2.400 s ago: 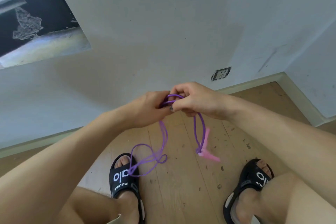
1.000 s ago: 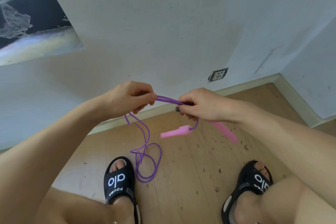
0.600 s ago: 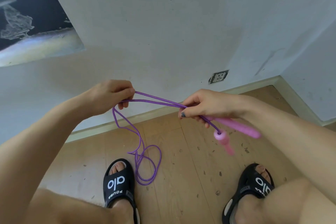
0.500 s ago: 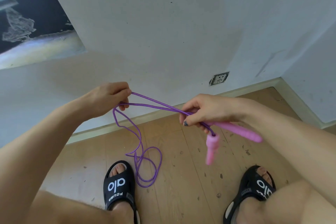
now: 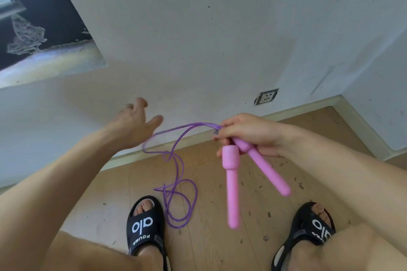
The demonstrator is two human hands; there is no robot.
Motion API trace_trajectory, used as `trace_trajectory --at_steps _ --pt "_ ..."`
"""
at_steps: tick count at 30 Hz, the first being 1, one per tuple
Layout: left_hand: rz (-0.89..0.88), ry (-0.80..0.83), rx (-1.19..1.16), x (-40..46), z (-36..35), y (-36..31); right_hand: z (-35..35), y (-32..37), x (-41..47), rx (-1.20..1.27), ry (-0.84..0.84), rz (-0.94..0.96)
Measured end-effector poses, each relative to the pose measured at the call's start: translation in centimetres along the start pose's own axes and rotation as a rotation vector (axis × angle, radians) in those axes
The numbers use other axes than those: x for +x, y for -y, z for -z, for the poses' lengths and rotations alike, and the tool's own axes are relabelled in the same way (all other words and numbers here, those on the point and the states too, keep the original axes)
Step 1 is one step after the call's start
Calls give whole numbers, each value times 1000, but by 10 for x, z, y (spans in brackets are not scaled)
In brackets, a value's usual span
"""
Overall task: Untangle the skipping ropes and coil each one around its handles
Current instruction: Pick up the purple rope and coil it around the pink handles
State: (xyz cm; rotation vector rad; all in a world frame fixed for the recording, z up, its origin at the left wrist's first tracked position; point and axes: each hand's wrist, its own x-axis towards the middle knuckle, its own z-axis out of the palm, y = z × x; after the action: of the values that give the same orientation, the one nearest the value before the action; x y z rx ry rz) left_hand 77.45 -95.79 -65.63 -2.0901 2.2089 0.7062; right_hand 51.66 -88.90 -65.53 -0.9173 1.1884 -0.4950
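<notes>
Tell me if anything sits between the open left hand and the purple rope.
Nothing visible does. The left hand is open just left of the purple rope, which runs clear to the right hand holding the pink handles.

Left hand (image 5: 134,121) spread open; right hand (image 5: 248,134) fisted, grip closed.

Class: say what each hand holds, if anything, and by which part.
The right hand grips both pink handles at their rope ends, along with the purple rope. The left hand is open and holds nothing.

Bare arms, finger ring (image 5: 128,106), black slide sandals (image 5: 145,229)
</notes>
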Motion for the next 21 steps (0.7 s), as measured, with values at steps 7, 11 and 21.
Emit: trace_trajectory --at_steps 7,11,21 --pt "-176 476 -355 -62 -13 -74 -5 -7 19 691 -263 -67" --pt "-178 562 -509 -71 -31 -97 -14 -13 28 727 -468 -42" --pt "-218 409 -163 -56 -48 -101 -30 -24 30 458 -556 57"
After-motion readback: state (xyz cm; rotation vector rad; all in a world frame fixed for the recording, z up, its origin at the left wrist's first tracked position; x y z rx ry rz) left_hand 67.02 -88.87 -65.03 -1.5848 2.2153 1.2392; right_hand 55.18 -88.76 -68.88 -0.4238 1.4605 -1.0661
